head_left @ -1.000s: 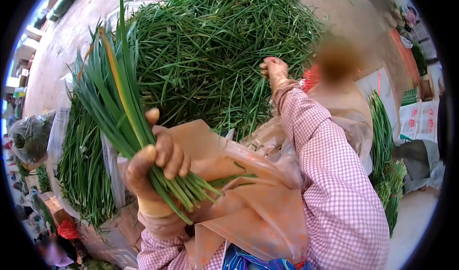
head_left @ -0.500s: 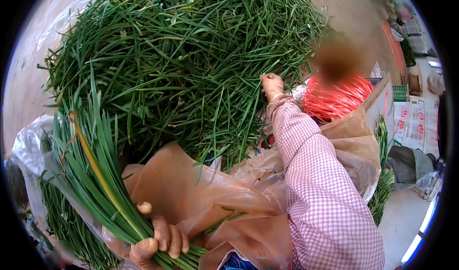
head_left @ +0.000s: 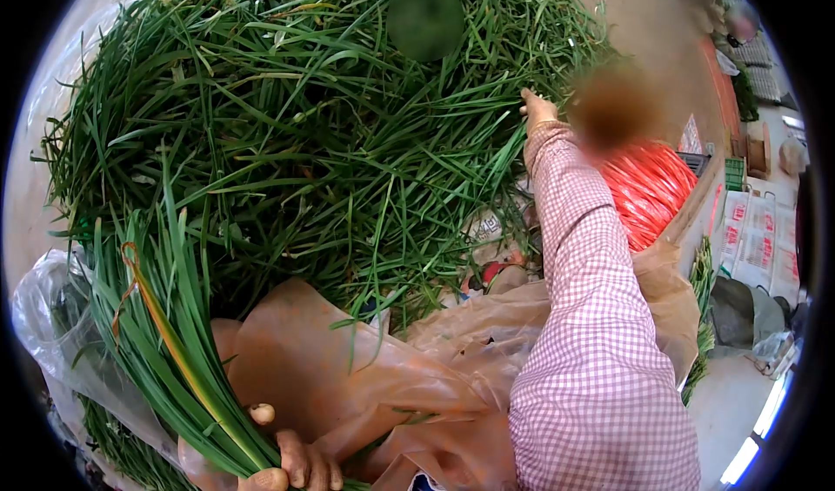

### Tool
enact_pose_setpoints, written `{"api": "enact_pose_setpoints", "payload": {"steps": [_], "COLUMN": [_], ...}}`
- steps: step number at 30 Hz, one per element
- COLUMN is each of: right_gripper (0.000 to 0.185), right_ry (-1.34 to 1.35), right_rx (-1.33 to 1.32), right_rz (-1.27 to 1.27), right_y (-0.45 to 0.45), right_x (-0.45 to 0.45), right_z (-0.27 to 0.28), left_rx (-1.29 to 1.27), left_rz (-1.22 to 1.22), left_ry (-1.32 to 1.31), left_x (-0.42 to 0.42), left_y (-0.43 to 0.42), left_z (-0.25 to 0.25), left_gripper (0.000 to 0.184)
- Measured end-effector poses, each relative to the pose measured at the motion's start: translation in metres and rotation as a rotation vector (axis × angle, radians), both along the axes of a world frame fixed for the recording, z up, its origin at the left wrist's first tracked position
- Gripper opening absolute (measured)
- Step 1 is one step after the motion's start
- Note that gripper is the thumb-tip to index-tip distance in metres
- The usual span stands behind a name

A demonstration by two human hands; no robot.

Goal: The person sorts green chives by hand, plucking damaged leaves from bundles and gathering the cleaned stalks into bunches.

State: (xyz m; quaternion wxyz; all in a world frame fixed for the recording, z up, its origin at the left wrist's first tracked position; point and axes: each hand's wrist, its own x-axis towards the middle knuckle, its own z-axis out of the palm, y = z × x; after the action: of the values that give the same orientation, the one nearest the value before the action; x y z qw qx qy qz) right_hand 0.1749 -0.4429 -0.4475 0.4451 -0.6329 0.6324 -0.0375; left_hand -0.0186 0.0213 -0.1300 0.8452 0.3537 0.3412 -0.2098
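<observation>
My left hand (head_left: 300,467), low in the view, is closed around the stalk ends of a bunch of garlic chives (head_left: 178,352). Their long flat leaves fan up to the left, and one has turned yellow with a curled brown tip. The lower part of this hand is cut off by the frame edge. My right hand (head_left: 539,108), in a checked sleeve, reaches to the right side of a large loose pile of chives (head_left: 322,126). Its fingers are bent together on some leaves there; the fingertips are partly hidden.
Brown plastic sheeting (head_left: 348,360) covers my lap. A roll of red plastic twine (head_left: 648,191) stands right of my forearm. Clear plastic (head_left: 52,304) and more greens (head_left: 130,452) lie at the left. White printed sacks (head_left: 757,239) and a green crate (head_left: 735,173) are farther right.
My right hand has moved up and to the right along the pile. The left hand still holds its bunch and sits slightly lower in view.
</observation>
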Motion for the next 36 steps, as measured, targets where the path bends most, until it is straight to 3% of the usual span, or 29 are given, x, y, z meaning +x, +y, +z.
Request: {"api": "enact_pose_setpoints", "payload": {"steps": [3,4,6,7,11,12,13,14,16,17,19,22,24,25,28,30,32,33,35,36], "right_gripper": [0.02,0.017,0.033,0.034,0.032,0.031,0.031,0.031,0.031,0.029,0.021,0.04,0.036,0.038,0.033,0.03,0.024,0.023,0.023,0.026], "right_ry": [-0.038,-0.237,-0.067,-0.121,-0.151,-0.238,-0.326,-0.453,-0.292,-0.19,-0.146,0.017,0.188,0.299,0.252,0.047,-0.08,-0.388,-0.33,-0.123], "right_rx": [0.022,-0.011,-0.237,-0.453,-1.058,-1.07,-1.072,-0.835,-0.265,-0.364,-0.28,-0.38,-0.687,-0.606,-0.808,-0.913,-0.768,-0.215,0.128,-0.122], "right_rz": [-0.016,-0.004,0.287,0.345,0.363,0.456,0.552,0.517,0.463,0.564,0.564,0.658,0.764,0.791,0.78,0.738,0.554,0.648,0.718,0.865], "right_y": [-0.023,-0.031,-0.031,-0.037,-0.074,-0.088,-0.088,-0.084,-0.021,-0.02,-0.021,0.009,-0.005,-0.017,-0.055,-0.066,-0.072,-0.082,-0.067,-0.062], "right_x": [0.002,-0.004,-0.005,-0.004,0.016,0.02,0.023,0.026,0.02,0.019,0.025,0.012,0.01,0.012,0.011,0.001,0.011,0.005,0.007,0.013], "right_z": [-0.021,-0.029,0.009,0.016,0.05,0.048,0.056,0.058,0.087,0.072,0.029,0.041,0.029,0.031,0.033,0.051,0.055,0.068,0.076,0.052], "left_rx": [0.004,0.001,-0.012,-0.021,-0.049,-0.05,-0.05,-0.055,-0.043,-0.041,-0.046,-0.022,-0.009,0.002,0.015,0.016,0.016,0.009,0.001,0.001], "left_rz": [-0.008,0.004,0.024,0.042,0.056,0.041,0.026,0.033,0.029,0.035,0.037,0.053,0.058,0.064,0.025,0.008,-0.007,-0.014,-0.022,-0.025], "left_ry": [0.015,0.015,0.014,0.007,-0.039,-0.062,-0.083,-0.087,-0.091,-0.095,-0.056,-0.021,-0.006,0.006,0.005,0.015,0.023,0.025,0.028,0.027], "left_x": [0.001,0.0,-0.002,-0.003,-0.014,-0.017,-0.02,-0.022,-0.026,-0.029,-0.033,-0.035,-0.035,-0.035,-0.031,-0.027,-0.025,-0.025,-0.024,-0.024], "left_y": [-0.002,-0.002,-0.002,-0.001,0.008,0.011,0.013,0.014,0.016,0.017,0.018,0.018,0.018,0.018,0.017,0.015,0.013,0.013,0.012,0.011], "left_z": [0.0,0.0,0.002,0.003,0.007,0.008,0.01,0.013,0.017,0.018,0.019,0.02,0.02,0.02,0.016,0.015,0.013,0.012,0.01,0.01], "left_gripper": [0.062,0.062,0.062,0.063,0.063,0.063,0.063,0.063,0.064,0.064,0.065,0.066,0.066,0.067,0.067,0.068,0.068,0.068,0.068,0.068]}}
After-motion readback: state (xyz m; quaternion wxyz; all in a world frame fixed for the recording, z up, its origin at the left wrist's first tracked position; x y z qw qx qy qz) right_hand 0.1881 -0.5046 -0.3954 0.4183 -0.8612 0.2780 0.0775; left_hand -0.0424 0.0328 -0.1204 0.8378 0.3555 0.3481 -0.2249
